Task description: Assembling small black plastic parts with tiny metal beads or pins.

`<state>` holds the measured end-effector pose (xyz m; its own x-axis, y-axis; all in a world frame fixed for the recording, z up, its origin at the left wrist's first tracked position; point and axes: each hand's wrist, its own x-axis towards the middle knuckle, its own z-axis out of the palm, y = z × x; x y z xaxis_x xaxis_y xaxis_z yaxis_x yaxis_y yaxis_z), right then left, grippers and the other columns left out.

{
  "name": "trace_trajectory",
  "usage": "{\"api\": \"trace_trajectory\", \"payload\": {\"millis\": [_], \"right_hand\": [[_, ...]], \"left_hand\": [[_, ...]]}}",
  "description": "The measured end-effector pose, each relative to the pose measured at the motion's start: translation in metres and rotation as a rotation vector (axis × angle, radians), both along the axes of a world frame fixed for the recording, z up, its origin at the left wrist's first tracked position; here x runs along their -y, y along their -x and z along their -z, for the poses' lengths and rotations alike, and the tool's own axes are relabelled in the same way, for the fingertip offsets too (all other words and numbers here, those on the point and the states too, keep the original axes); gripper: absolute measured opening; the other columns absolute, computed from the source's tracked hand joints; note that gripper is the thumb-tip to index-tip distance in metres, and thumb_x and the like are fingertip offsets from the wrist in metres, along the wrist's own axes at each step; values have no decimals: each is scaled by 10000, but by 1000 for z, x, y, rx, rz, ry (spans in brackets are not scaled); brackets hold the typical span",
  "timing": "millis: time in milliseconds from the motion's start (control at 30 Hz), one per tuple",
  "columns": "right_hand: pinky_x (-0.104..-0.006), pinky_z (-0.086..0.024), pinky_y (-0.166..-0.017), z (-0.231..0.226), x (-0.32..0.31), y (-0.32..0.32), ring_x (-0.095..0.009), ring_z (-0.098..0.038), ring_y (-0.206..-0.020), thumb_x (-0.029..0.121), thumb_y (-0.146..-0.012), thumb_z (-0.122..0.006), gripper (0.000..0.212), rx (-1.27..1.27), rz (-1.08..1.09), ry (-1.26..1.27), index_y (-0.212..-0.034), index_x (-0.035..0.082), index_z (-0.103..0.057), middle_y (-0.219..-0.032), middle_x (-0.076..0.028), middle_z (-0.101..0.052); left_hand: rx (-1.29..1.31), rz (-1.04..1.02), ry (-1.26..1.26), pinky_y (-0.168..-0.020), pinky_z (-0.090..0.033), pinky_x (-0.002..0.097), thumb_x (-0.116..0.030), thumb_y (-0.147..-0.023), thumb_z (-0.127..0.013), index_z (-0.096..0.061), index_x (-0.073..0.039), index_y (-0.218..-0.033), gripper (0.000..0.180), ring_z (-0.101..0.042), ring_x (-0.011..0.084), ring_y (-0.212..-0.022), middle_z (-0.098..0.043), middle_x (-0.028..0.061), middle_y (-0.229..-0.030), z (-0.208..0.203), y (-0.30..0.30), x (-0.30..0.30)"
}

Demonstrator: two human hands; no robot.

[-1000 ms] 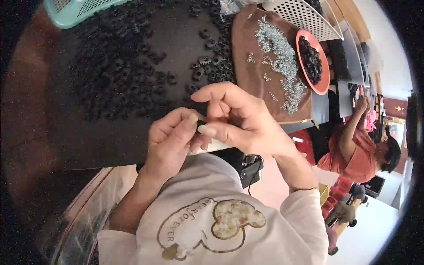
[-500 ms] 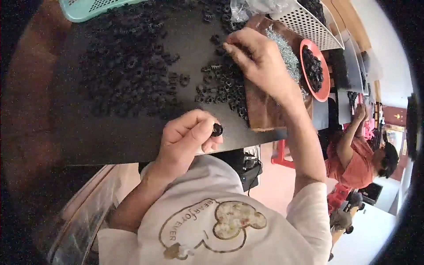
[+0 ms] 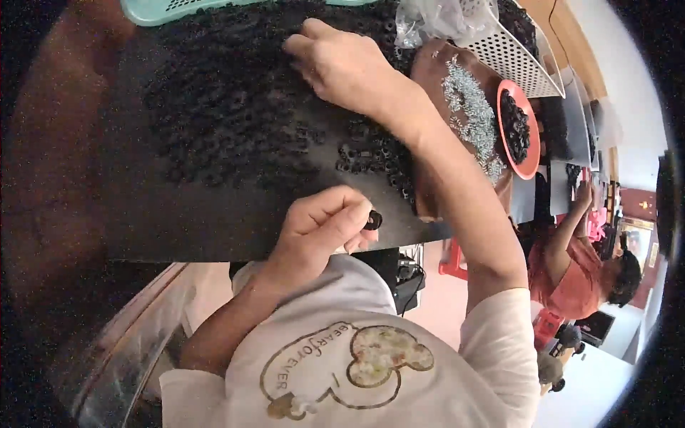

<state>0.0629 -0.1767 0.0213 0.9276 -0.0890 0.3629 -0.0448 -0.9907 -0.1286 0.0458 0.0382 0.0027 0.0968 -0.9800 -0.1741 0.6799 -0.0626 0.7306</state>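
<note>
My left hand point(image 3: 325, 227) is closed near the front edge of the dark table, pinching a small black ring-shaped part point(image 3: 374, 220) between thumb and fingers. My right hand point(image 3: 342, 64) is over the far part of a wide spread of small black parts point(image 3: 221, 107). Its fingers bend downward; their tips are blurred and partly hidden, so I cannot tell whether they hold anything. Under my right forearm lies a smaller group of black parts with holes point(image 3: 371, 157), beside a brown sheet point(image 3: 428, 178) bearing a heap of small silvery metal pieces point(image 3: 471, 114).
An orange-red bowl point(image 3: 529, 168) of black parts stands right of the metal pieces. Behind it are a white perforated basket point(image 3: 524, 60) and clear plastic bags point(image 3: 435, 21). A green basket point(image 3: 146, 13) is at the far left. A person in a red shirt point(image 3: 571, 278) sits at the right.
My right hand has moved left, from beside the brown sheet to over the wide spread of black parts. My left hand still holds the ring-shaped part. The whole view has shifted slightly.
</note>
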Motion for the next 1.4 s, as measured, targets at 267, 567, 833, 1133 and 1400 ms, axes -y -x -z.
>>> {"api": "trace_trajectory", "payload": {"millis": [267,567,833,1133,1400], "right_hand": [[-451,-547,-615,-15,-1,30,-349,-648,-765,107,-808,-584,138,-162,14,50,-925,47,-624,-900,-157,-574],[-456,-476,-586,-32,-6,63,-421,-590,-716,130,-857,-619,178,50,43,-393,-907,1,-508,-734,-231,-561],[-311,-435,-535,-57,-58,124,-189,-521,-561,38,-817,-691,117,89,159,-916,-847,6,-583,-671,-67,-530],[-224,-414,-583,-52,-71,158,-73,-539,-690,-13,-866,-656,99,32,21,-1056,-954,-49,-629,-836,-48,-613],[-197,-441,-597,-48,-79,160,-50,-553,-683,-26,-876,-644,98,94,73,-1313,-959,-29,-592,-833,-29,-617]], "left_hand": [[-57,-10,25,-753,-500,258,-205,-1004,-496,-574,-7,-915,230,-465,40,-636,-481,-30,-703,3,-2,-1],[-45,-95,-3,-661,-452,232,-219,-1019,-470,-578,-6,-943,251,-470,52,-650,-618,40,-814,3,2,4],[-95,-211,-8,-589,-349,202,-308,-1034,-424,-544,-23,-953,320,-432,64,-644,-585,48,-802,-6,3,3],[-21,-217,-44,-568,-326,205,-309,-1032,-429,-551,-24,-1011,311,-486,75,-674,-584,44,-806,-10,6,4],[19,-197,-20,-568,-330,197,-302,-1022,-460,-552,-21,-1037,297,-472,66,-655,-585,37,-803,-3,9,4]]}}
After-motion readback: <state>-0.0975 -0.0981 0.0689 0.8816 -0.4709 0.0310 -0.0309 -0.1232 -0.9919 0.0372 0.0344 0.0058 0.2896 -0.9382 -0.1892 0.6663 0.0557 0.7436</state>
